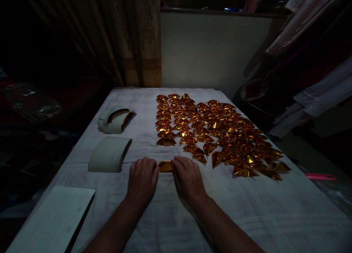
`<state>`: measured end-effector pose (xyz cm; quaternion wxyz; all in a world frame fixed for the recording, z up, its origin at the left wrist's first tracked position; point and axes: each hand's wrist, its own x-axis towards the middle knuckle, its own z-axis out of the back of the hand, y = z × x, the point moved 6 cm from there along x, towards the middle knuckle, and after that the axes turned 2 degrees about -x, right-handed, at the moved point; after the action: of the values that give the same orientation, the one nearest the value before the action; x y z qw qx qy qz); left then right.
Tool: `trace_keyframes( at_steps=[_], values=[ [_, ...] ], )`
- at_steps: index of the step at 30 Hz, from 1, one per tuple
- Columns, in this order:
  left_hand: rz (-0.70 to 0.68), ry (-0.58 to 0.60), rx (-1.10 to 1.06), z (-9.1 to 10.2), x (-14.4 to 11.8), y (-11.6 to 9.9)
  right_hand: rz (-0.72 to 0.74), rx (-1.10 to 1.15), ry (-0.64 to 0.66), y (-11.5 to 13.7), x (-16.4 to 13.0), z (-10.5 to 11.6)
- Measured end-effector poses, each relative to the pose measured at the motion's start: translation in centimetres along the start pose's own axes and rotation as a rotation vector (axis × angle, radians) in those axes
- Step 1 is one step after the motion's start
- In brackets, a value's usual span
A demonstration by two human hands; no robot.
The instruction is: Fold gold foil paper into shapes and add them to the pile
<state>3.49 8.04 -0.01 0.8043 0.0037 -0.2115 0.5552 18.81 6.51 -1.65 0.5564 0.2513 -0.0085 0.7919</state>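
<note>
Both hands, left hand (142,180) and right hand (187,178), pinch a shiny gold foil piece (165,166) with curled fingers, near centre on the white cloth (247,216). Crinkled folded pieces (214,132) spread far right; curved white stacks (110,154) left.

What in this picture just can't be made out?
- Gold foil piece: mostly covered by the left hand and right hand; its shape is hidden.
- Fingertips: curled under, unseen.
- Room's left side: too dark.
- Paper sheet: cut off by the bottom edge; print too small.
</note>
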Motion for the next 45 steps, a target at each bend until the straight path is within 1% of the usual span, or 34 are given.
trace_keyframes(
  at_steps=[2, 4, 6, 7, 10, 14, 16, 17, 19, 21, 22, 24, 27, 29, 33, 37, 41, 45],
  values=[
    [0.006, 0.000, -0.001, -0.1, 0.0, 0.0, 0.141, 0.019, 0.071, 1.4, 0.0, -0.3],
    [0.023, 0.018, -0.005, -0.2, 0.0, 0.1, 0.203, 0.032, 0.204, 2.2, -0.1, -1.0],
    [0.048, 0.052, -0.009, -0.4, 0.0, 0.2, 0.176, 0.033, 0.313, 2.3, -0.1, -1.4],
    [0.060, 0.067, -0.012, -0.5, 0.0, 0.2, 0.147, 0.028, 0.345, 2.1, -0.1, -1.5],
    [0.085, 0.086, -0.024, -0.6, 0.0, 0.4, 0.059, 0.002, 0.391, 1.1, -0.5, -1.3],
    [0.093, 0.090, -0.047, -0.5, -0.2, 0.7, -0.008, -0.038, 0.394, -0.2, -1.1, -0.9],
    [0.071, 0.062, -0.055, -0.3, -0.3, 0.7, -0.010, -0.047, 0.389, -0.4, -1.2, -0.9],
    [0.037, 0.040, -0.058, -0.2, -0.3, 0.5, -0.008, -0.049, 0.388, -0.4, -1.3, -0.9],
    [-0.084, 0.014, -0.070, -0.1, -0.5, -0.3, -0.005, -0.052, 0.383, -0.4, -1.3, -0.9],
    [-0.216, 0.048, -0.080, -0.5, -0.8, -1.3, -0.005, -0.055, 0.369, -0.3, -1.3, -0.9],
    [-0.258, 0.076, -0.076, -0.8, -0.9, -1.7, -0.005, -0.056, 0.359, -0.3, -1.3, -0.9],
    [-0.290, 0.129, -0.046, -1.4, -1.2, -1.8, 0.000, -0.056, 0.339, -0.2, -1.3, -0.9],
    [-0.308, 0.176, 0.018, -1.9, -1.7, -1.3, 0.003, -0.059, 0.329, -0.2, -1.3, -0.8],
    [-0.311, 0.192, 0.048, -1.9, -1.9, -0.7, -0.001, -0.061, 0.337, -0.3, -1.3, -0.8],
    [-0.263, 0.183, 0.089, -1.2, -2.2, 0.5, -0.006, -0.063, 0.363, -0.3, -1.2, -0.8],
    [-0.234, 0.157, 0.129, -0.3, -2.3, 1.1, -0.015, -0.070, 0.367, -0.3, -1.2, -0.8],
    [-0.240, 0.132, 0.156, 0.5, -2.1, 0.9, -0.014, -0.069, 0.360, -0.3, -1.3, -0.8],
    [-0.244, 0.096, 0.140, 0.4, -1.8, -0.2, -0.011, -0.064, 0.358, -0.2, -1.2, -0.8]
  ],
)
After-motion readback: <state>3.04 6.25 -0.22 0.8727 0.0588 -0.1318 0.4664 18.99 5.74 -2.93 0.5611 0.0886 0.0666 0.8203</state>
